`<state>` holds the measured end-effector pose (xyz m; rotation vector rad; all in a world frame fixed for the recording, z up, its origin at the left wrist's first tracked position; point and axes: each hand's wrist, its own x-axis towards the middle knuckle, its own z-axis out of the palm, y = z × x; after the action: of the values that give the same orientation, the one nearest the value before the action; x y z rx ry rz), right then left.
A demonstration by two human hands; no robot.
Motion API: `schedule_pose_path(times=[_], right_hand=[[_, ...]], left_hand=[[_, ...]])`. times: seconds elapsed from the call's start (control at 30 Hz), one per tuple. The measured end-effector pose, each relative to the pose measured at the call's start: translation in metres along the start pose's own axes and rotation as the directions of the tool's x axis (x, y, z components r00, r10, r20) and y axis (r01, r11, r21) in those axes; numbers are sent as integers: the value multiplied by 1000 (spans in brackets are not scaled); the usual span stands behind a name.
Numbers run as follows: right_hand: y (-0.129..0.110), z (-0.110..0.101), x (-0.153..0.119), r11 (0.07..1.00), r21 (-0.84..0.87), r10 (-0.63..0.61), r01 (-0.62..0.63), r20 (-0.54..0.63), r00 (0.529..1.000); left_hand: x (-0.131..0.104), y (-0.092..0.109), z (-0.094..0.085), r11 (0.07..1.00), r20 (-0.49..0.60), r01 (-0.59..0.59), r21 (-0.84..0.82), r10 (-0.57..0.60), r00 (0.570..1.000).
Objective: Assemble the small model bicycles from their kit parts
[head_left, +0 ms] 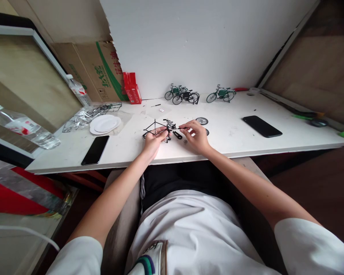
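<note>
My left hand [154,141] is closed on a black model bicycle frame [155,126], held just above the white table. In my right hand [197,135] the fingers pinch a thin dark rod [175,128], whose tip reaches the frame near my left fingertips; its exact kind is too small to tell. Below the rod lies a small black part [177,135], with a tiny round piece [185,141] beside it. A model bicycle wheel [202,121] rests behind my right hand, and a second wheel [208,132] is partly hidden by that hand.
Three assembled model bicycles [221,94] stand along the back wall. A phone [95,150] and white plates [105,123] lie left, near plastic bottles [28,128] and a red box [132,88]. Another phone [262,126] lies right. The table's front edge [235,156] runs below my forearms.
</note>
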<state>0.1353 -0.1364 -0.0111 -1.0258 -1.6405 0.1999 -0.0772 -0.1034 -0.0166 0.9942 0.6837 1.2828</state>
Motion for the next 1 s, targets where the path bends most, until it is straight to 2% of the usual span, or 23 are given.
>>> schedule_pose_path(times=[0.47,0.63,0.8,1.0], right_hand=[[-5,-1,0,1000,6,-5,5,32,999],[-1,0,0,999,-8,37,-36,29,999],[3,2,-2,999,1,53,-53,-3,999],[-3,0,-2,989,7,148,-149,65,987]], left_hand=[[1,-1,-1,1000,-8,-11,0,10,1000],[2,-2,-2,1000,-11,-7,20,7,1000],[4,-5,-3,997,0,-61,37,62,998],[4,-6,-4,995,3,-90,36,89,996]])
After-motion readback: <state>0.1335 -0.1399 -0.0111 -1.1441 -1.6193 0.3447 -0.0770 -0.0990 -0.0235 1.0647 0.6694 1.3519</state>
